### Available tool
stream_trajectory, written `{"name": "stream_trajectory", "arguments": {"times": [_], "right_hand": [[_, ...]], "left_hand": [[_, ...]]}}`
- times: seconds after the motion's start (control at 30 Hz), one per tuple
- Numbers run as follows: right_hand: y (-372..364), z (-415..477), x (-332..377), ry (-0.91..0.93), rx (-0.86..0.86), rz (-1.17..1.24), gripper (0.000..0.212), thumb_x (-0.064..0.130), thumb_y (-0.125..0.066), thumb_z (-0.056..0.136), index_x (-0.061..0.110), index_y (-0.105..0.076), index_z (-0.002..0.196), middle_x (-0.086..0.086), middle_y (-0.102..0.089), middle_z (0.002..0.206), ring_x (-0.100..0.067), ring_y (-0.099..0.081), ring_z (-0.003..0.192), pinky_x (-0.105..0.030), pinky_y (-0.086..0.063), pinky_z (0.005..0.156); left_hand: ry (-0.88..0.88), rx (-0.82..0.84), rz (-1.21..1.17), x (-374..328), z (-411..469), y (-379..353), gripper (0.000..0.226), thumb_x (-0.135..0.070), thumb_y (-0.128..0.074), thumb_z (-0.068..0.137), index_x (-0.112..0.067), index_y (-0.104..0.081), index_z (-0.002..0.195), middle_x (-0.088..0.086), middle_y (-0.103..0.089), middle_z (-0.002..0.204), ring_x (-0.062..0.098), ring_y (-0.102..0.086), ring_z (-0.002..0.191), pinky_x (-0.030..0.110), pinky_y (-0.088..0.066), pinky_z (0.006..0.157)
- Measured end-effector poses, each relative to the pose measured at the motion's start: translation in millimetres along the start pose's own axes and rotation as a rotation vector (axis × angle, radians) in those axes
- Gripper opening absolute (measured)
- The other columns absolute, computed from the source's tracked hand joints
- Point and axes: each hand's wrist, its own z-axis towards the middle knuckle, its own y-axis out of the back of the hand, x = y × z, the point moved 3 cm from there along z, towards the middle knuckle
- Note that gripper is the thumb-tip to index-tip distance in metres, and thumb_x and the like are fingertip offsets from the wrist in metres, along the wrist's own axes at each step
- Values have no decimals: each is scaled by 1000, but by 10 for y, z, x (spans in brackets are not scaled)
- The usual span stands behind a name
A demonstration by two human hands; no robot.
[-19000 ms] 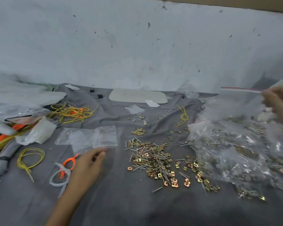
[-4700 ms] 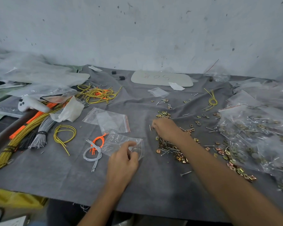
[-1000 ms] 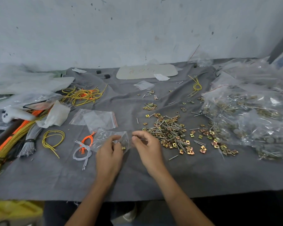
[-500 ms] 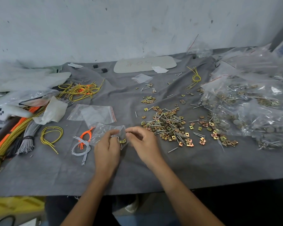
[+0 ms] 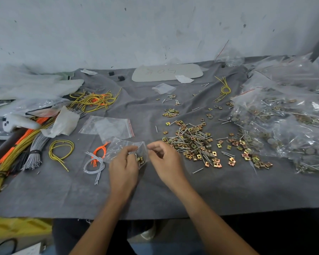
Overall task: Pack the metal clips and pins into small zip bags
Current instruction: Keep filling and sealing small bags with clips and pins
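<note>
Left hand [image 5: 124,168] grips small zip bag [image 5: 118,147] low over the grey cloth [image 5: 173,196], a few brass clips [image 5: 141,160] inside at its right corner. Right hand [image 5: 167,159] is at the bag's mouth, fingers curled, thumb and index tips together; cannot tell if they pinch anything. Pile of clips and pins [image 5: 191,142] lies just right of it. Spare zip bags [image 5: 109,126] lie behind.

- A small zip bag [image 5: 122,147] is held in the left grip [image 5: 123,168] at the front middle of the tabletop [image 5: 63,196]; the right grip [image 5: 166,161] is just right of it.
- A few clips [image 5: 140,160] are lodged in it (low, at its right corner).
- Empty zip bags [image 5: 109,127] are laid just behind it.
- The clips and pins [image 5: 191,142] are spread right of the right grip, with filled bags [image 5: 284,126] at the far right.
- Wire bundles [image 5: 13,159] are laid along the left edge.
</note>
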Motion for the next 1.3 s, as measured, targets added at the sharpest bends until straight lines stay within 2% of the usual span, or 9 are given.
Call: {"name": "stream_trajectory", "arguments": {"times": [0.13,0.23,0.37,0.53,0.7,0.87,1.1,1.2,1.3], "right_hand": [[288,394,-21,107,25,-476,14,15,-64,91,17,-73,103,0,-71,100,-20,-63,97,-32,-48,85],[411,702,-66,77,156,-749,19,24,-60,96,19,-71,110,-8,-64,115,-28,-53,112,-37,-41,97],[365,884,-80,96,357,-988,24,33,-54,98,19,-73,97,-9,-67,105,-30,-55,110,-39,-40,101],[326,890,-22,83,330,-870,7,21,-62,94,17,-66,94,-5,-69,103,-29,-57,106,-39,-42,95],[332,706,-24,17,166,-489,2,16,-61,95,15,-63,95,1,-67,88,-16,-62,83,-40,-51,79],[385,704,-51,28,101,-501,20,14,-55,100,7,-66,115,-8,-69,111,-23,-61,105,-40,-48,92],[589,811,-42,24,4,-485,19,18,-56,99,15,-69,114,-3,-66,112,-18,-59,103,-29,-45,88],[615,749,64,17,-46,-355,20,19,-58,99,19,-71,114,4,-71,108,-11,-63,98,-26,-48,86],[442,515,166,20,-19,-161,14,20,-63,95,23,-73,106,13,-72,94,0,-65,88,-19,-50,80]], "left_hand": [[3,15,11,-7,11,-11,42,-27,-40,82,-20,-72,109,-5,-74,100,16,-65,95,43,-52,90],[2,7,5,-16,10,-7,44,-26,-40,82,-18,-72,110,-5,-74,102,16,-64,97,42,-52,91],[22,5,-21,-20,13,-2,43,-27,-40,82,-20,-73,108,-3,-74,96,18,-65,91,43,-53,86],[21,2,-9,-47,3,11,44,-27,-39,82,-18,-73,109,-2,-74,100,18,-65,95,40,-52,88],[16,7,-4,-46,2,13,44,-27,-39,83,-18,-72,110,-2,-74,98,17,-64,92,41,-51,87],[36,20,1,-23,1,5,43,-27,-39,82,-21,-72,110,0,-74,93,22,-64,88,45,-53,84],[38,18,0,-34,-3,13,43,-27,-39,82,-21,-72,109,-2,-73,89,18,-64,85,43,-52,82],[43,21,-4,-29,-6,18,41,-27,-40,82,-21,-72,108,-5,-72,85,15,-63,81,42,-53,80],[39,22,6,-32,-2,17,41,-26,-40,82,-22,-72,108,-6,-72,86,15,-63,83,41,-53,80]]}}
